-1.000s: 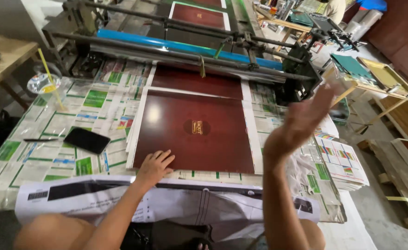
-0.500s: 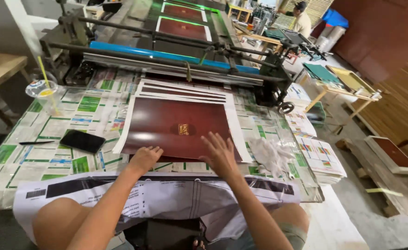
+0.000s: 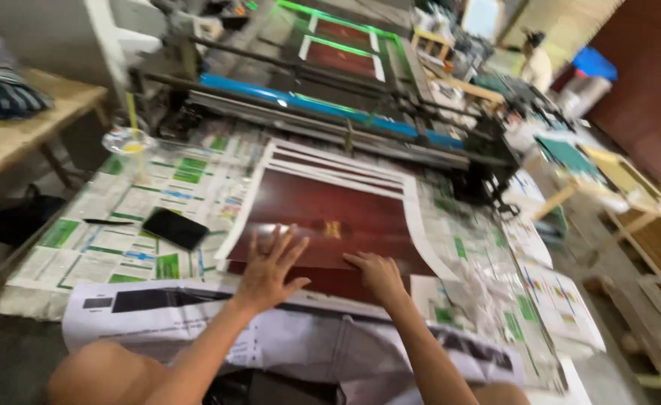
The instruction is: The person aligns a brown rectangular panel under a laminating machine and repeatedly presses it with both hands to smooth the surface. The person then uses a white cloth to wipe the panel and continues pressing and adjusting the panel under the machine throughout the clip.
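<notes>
- Dark red printed sheet [image 3: 323, 214] with white border lies flat on newspaper-covered table [image 3: 158, 187], just in front of the printing machine [image 3: 323, 97]; small gold emblem [image 3: 329, 227] near sheet centre, blurred, detail unreadable.
- More sheets stacked under it: only white and red edges fanned out at the far side, toward the machine; count not clear.
- Left hand [image 3: 270, 270] flat on near edge of top sheet, fingers spread wide apart, palm down, gripping nothing.
- Right hand [image 3: 378, 274] flat on same near edge, just right of left hand, fingers together and slightly curled; fingertips partly hidden by own knuckles, so cannot tell whether they pinch the sheet edge.
- Near-right corner of sheet covered by right hand and forearm; near edge partly hidden by both hands.
- Black phone [image 3: 174, 228] on the newspaper left of sheet, apart from it; thin dark pen-like item beside it, too blurred to identify.
- Clear plastic cup [image 3: 128, 139] with yellow straw farther left of sheet, toward the machine; contents hard to make out.
- Crumpled clear plastic [image 3: 488, 281] right of sheet, shape indistinct.
- Grey-white printed paper [image 3: 195, 315] hangs over table edge nearest the camera, below the hands.
- Machine bed beyond carries similar red panels in green frames; upper part cut off by frame top.
- Whole frame motion-blurred, right side worst; another person [image 3: 534, 64] far right behind machine, barely resolvable.
</notes>
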